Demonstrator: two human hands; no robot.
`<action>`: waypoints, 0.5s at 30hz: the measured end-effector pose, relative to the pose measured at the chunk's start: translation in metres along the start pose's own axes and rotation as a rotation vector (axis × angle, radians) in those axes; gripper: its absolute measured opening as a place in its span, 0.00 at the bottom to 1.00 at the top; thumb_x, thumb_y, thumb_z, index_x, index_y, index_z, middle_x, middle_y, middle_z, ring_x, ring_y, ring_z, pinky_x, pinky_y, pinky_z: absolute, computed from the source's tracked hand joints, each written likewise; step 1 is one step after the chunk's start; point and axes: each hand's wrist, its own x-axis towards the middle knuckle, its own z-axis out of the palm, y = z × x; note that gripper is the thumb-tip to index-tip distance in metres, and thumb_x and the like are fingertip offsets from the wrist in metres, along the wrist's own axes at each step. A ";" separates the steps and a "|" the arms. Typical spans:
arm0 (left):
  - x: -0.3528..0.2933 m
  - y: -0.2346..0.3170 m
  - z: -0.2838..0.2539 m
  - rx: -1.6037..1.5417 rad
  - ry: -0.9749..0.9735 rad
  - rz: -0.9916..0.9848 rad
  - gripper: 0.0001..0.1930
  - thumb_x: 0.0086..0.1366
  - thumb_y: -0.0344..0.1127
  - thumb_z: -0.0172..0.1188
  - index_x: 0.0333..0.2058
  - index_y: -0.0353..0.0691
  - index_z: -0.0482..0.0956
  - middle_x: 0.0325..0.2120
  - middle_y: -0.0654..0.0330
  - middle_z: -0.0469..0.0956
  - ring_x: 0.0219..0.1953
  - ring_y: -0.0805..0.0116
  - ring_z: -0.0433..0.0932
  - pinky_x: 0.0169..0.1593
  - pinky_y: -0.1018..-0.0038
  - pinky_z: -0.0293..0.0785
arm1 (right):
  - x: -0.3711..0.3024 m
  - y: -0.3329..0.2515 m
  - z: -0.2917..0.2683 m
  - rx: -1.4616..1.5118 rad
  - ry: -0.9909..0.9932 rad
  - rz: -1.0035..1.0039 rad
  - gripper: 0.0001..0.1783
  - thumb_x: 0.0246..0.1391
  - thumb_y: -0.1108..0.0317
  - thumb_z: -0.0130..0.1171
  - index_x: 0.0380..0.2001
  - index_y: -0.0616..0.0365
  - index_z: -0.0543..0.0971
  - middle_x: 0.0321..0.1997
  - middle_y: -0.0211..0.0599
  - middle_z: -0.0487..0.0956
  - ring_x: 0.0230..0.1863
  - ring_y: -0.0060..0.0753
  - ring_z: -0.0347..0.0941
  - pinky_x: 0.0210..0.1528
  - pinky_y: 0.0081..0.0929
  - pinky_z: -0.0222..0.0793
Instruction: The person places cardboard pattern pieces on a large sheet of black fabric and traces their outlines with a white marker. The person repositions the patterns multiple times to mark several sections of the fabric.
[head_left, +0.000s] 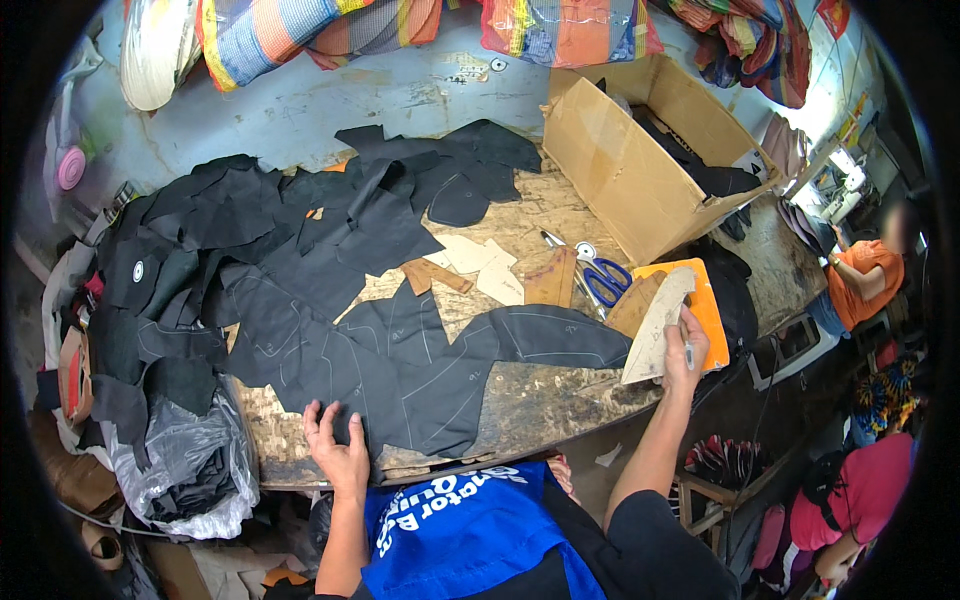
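A large black sheet of leather or similar material [420, 385], marked with pale outlines, lies across the worktable. On its near edge rests my left hand [337, 450], fingers spread and holding nothing. My right hand [684, 350] is closed on a cream, curved card pattern piece [652, 335], lifted at the sheet's right tip. A slim, pale pen-like thing also shows between those fingers. Behind the pattern piece is an orange board or pad [708, 318]. Blue-handled scissors [606, 282] lie just beyond, beside brown card patterns [550, 283].
A cardboard box [625, 165] holding black material stands at the back right. Black scraps [200, 215] heap up at the left and back. A plastic bag [185, 460] hangs by the near left corner. Two other people [868, 285] are at the far right.
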 end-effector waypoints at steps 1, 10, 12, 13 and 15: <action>0.000 0.000 0.000 -0.001 0.018 0.007 0.17 0.54 0.31 0.64 0.43 0.34 0.76 0.55 0.41 0.64 0.58 0.44 0.63 0.59 0.59 0.59 | 0.001 0.002 -0.001 0.001 0.014 -0.037 0.26 0.47 0.83 0.49 0.54 0.78 0.66 0.53 0.52 0.73 0.52 0.35 0.72 0.55 0.24 0.63; 0.002 0.004 -0.002 0.051 0.020 -0.032 0.22 0.54 0.32 0.65 0.48 0.35 0.73 0.59 0.38 0.58 0.59 0.41 0.61 0.60 0.59 0.58 | 0.021 -0.008 -0.033 0.062 0.180 -0.095 0.27 0.47 0.86 0.49 0.55 0.76 0.65 0.53 0.53 0.73 0.50 0.36 0.73 0.55 0.26 0.65; 0.001 0.002 -0.002 0.056 0.013 -0.036 0.22 0.53 0.32 0.65 0.48 0.35 0.73 0.59 0.37 0.58 0.59 0.41 0.61 0.60 0.59 0.58 | 0.024 -0.008 -0.033 0.099 0.144 -0.077 0.28 0.47 0.86 0.50 0.55 0.77 0.65 0.53 0.53 0.73 0.52 0.36 0.72 0.55 0.26 0.65; 0.001 0.001 -0.002 0.052 0.014 -0.038 0.22 0.53 0.32 0.65 0.48 0.35 0.73 0.59 0.37 0.58 0.59 0.41 0.61 0.60 0.59 0.58 | 0.026 -0.007 -0.032 0.157 0.099 -0.081 0.28 0.47 0.86 0.50 0.55 0.77 0.65 0.53 0.53 0.73 0.52 0.36 0.72 0.55 0.25 0.64; 0.000 0.000 -0.002 0.037 0.024 -0.027 0.22 0.53 0.32 0.64 0.48 0.35 0.73 0.59 0.37 0.58 0.59 0.41 0.61 0.60 0.59 0.58 | 0.028 -0.004 -0.027 0.125 0.084 -0.090 0.28 0.47 0.86 0.51 0.55 0.78 0.64 0.54 0.53 0.72 0.53 0.36 0.71 0.56 0.25 0.64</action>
